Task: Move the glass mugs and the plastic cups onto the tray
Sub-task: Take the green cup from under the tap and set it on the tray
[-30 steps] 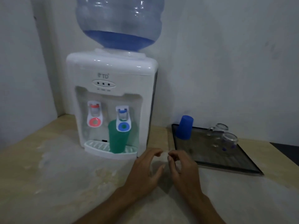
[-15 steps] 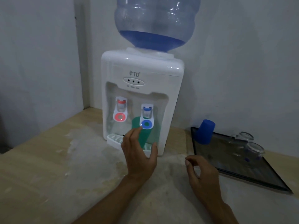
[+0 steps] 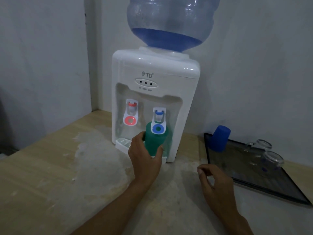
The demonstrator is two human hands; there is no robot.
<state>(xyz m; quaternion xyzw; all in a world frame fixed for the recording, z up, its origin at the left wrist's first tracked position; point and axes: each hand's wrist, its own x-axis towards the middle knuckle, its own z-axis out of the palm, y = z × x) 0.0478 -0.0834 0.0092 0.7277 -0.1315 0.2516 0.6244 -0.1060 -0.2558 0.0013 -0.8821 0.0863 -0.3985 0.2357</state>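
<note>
A green plastic cup (image 3: 155, 141) stands on the dispenser's drip tray under the blue tap. My left hand (image 3: 144, 158) wraps its fingers and thumb round the cup's lower part. My right hand (image 3: 214, 179) hovers over the counter to the right, fingers loosely curled, holding nothing. The dark tray (image 3: 240, 177) lies at the right. On it a blue plastic cup (image 3: 219, 139) stands upside down at the near-left corner, and two glass mugs (image 3: 259, 144) (image 3: 272, 160) stand further back on the right.
A white water dispenser (image 3: 155, 99) with a blue bottle (image 3: 171, 24) on top stands against the wall. The beige counter (image 3: 76, 175) spreads to the left and front, with a wall corner at the far left.
My left hand has reached forward and closed round the green cup. My right hand has stayed low to the right. The view has shifted left, so the dispenser sits further right.
</note>
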